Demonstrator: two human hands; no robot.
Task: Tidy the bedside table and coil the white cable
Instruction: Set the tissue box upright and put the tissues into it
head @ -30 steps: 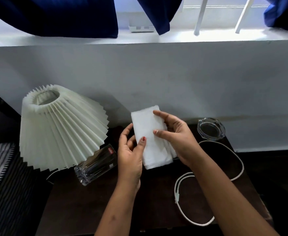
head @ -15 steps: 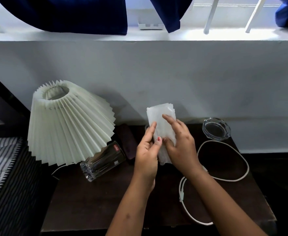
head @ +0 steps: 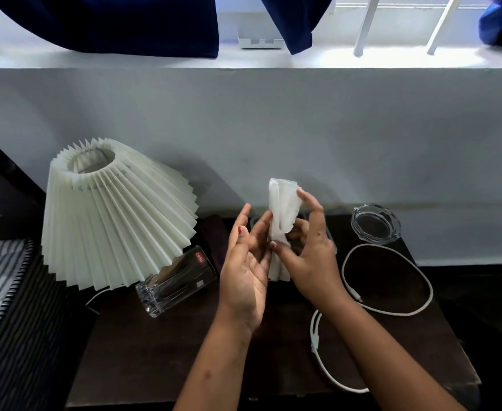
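I am working through the tidying step: my right hand (head: 309,247) is pinching a soft white tissue (head: 282,215) at its waist so it is bunching into limp folds, while my left hand (head: 246,262) is hovering just beside it with fingers loosely spread, touching the paper's edge but gripping nothing firmly. The white cable (head: 392,310) is lying uncoiled in slack loops on the dark wooden bench (head: 143,360), under and to the right of my right forearm, so I judge coiling is not yet begun. Next, I think, the tissue needs setting aside, then the smooth clear glass tumbler (head: 175,283), lying on its side against the pleated paper lampshade (head: 116,212), needs standing up. A faceted glass ashtray (head: 376,223) is sitting at the back.
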